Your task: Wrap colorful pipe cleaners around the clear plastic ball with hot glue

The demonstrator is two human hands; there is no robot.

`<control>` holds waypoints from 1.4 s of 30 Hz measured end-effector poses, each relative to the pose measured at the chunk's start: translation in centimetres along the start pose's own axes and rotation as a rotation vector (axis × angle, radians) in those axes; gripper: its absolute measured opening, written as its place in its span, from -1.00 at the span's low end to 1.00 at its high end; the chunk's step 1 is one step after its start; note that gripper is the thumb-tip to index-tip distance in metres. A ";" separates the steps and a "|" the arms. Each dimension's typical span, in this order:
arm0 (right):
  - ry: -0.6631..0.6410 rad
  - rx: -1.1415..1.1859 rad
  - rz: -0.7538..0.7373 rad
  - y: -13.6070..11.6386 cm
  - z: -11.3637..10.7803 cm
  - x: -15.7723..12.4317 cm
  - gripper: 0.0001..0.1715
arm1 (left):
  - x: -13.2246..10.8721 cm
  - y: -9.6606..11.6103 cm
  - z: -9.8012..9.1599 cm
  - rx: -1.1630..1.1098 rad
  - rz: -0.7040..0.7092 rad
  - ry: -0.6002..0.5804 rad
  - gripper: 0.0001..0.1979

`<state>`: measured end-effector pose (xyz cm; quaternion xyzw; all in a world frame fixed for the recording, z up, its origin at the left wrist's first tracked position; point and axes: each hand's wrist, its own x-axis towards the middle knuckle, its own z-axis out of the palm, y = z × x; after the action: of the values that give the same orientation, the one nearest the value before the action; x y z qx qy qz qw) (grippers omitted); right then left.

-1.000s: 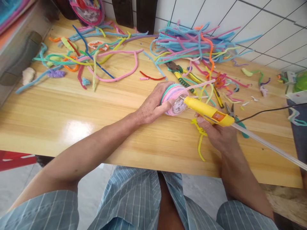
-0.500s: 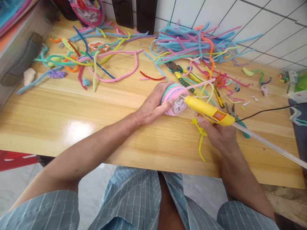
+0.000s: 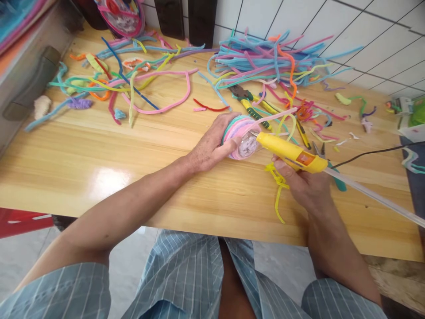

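At the centre of the frame, the left hand (image 3: 212, 146) has its fingers curled around a pastel-banded round piece (image 3: 238, 126). Right of centre, the right hand (image 3: 307, 186), fingers partly hidden, grips a yellow glue gun (image 3: 287, 152), nozzle at the piece. Beyond, on the surface (image 3: 159, 150), lie pliers (image 3: 250, 110) and, upper right, heaped fuzzy stems (image 3: 249, 62).

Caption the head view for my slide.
Left hand holding a banded piece, right hand pointing a yellow glue gun at it.

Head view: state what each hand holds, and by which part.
Left hand: the round, pastel-striped fuzzy piece, by its left side. Right hand: the yellow plastic glue gun, by its handle.
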<state>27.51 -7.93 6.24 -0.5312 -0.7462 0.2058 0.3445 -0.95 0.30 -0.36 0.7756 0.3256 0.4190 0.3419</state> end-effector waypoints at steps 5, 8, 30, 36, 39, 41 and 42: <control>-0.009 -0.014 0.041 -0.1 0.0 -0.2 -0.78 | 0.0 -0.1 0.0 -0.006 0.005 0.007 -0.21; 0.007 -0.017 0.023 -0.1 0.1 -0.3 -0.75 | 0.0 0.0 0.0 -0.002 -0.001 0.003 -0.20; 0.058 -0.008 0.001 0.1 0.2 -0.1 -0.79 | 0.0 0.4 0.0 0.002 -0.011 0.004 -0.16; 0.023 -0.034 -0.018 -0.1 0.2 -0.1 -0.79 | 0.0 0.3 0.0 0.010 -0.015 0.002 -0.18; 0.015 -0.049 -0.027 0.0 0.2 -0.3 -0.74 | 0.0 0.3 -0.1 0.002 -0.018 0.001 -0.17; 0.021 -0.065 -0.028 0.1 0.2 -0.4 -0.71 | 0.0 0.3 0.0 0.002 -0.029 0.001 -0.18; 0.025 -0.064 -0.029 0.1 0.2 -0.4 -0.72 | 0.0 0.3 0.0 0.001 -0.034 0.002 -0.18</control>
<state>27.49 -8.22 5.88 -0.5335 -0.7557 0.1699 0.3397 -0.93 0.15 -0.16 0.7697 0.3394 0.4136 0.3482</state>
